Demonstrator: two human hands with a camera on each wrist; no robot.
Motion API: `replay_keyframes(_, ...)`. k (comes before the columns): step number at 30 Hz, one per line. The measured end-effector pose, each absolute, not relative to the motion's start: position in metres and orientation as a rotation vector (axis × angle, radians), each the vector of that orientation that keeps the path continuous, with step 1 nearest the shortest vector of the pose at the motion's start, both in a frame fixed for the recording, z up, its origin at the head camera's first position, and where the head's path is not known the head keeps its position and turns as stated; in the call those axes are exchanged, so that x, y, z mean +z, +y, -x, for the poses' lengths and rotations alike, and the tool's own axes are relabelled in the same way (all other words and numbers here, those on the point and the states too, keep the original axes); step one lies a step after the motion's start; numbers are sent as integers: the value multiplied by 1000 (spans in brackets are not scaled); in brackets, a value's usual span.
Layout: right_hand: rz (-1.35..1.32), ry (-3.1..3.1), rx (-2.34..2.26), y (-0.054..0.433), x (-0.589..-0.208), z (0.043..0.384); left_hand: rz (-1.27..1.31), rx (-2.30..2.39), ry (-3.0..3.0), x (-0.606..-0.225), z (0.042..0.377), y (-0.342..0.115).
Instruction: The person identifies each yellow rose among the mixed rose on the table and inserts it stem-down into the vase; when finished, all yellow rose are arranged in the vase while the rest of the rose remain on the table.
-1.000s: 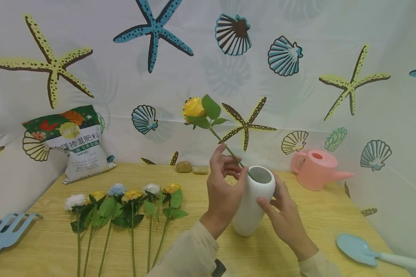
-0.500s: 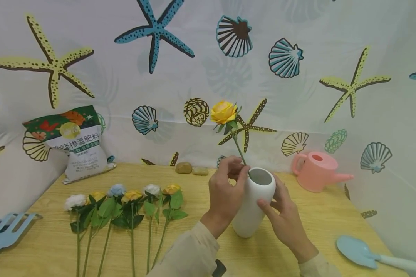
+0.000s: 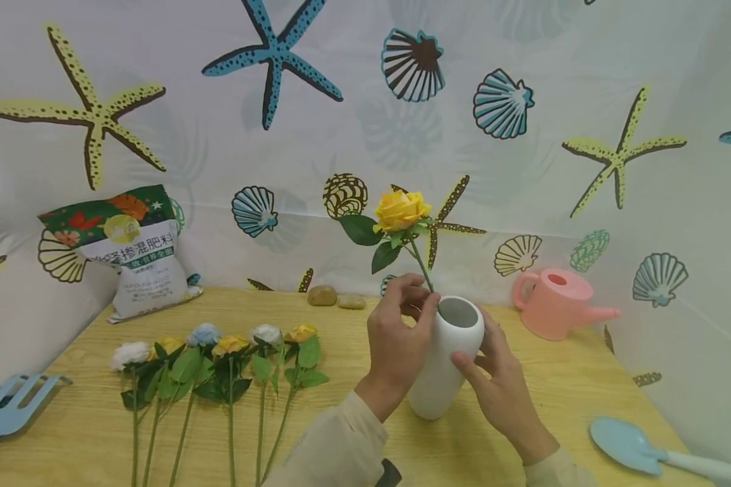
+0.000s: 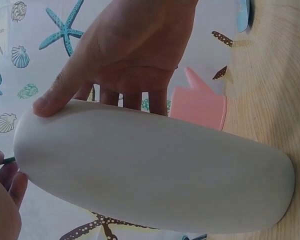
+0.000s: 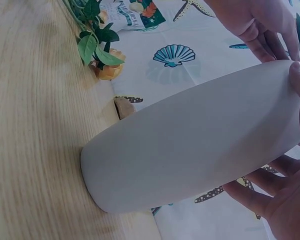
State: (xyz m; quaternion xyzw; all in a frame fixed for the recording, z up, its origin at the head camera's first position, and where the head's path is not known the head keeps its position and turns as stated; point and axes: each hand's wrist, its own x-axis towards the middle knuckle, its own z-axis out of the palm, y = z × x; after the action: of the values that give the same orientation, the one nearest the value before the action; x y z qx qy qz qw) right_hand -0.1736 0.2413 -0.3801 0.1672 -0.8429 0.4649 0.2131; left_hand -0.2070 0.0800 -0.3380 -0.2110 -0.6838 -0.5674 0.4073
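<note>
Left hand [image 3: 399,346]: pinches the yellow rose [image 3: 402,211] by its stem — at the rim of the white vase [image 3: 437,368]
Right hand [image 3: 501,389]: grips this vase, lower right of frame

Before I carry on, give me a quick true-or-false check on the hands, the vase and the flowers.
1. The left hand pinches the stem of a yellow rose. True.
2. The right hand grips the pink watering can. False: it holds the white vase; the pink watering can stands farther back on the table.
3. Six flowers lie in a row on the table. True.
4. The blue flower is in the white vase. False: it lies among those six.
5. Two stones lie near the table's far edge. True.
</note>
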Motion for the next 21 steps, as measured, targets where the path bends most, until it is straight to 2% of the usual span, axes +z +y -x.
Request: replay_keyframes(21, -450, -2346, 1280, 240, -381, 173, 490, -1482, -1800, -336, 205, 81)
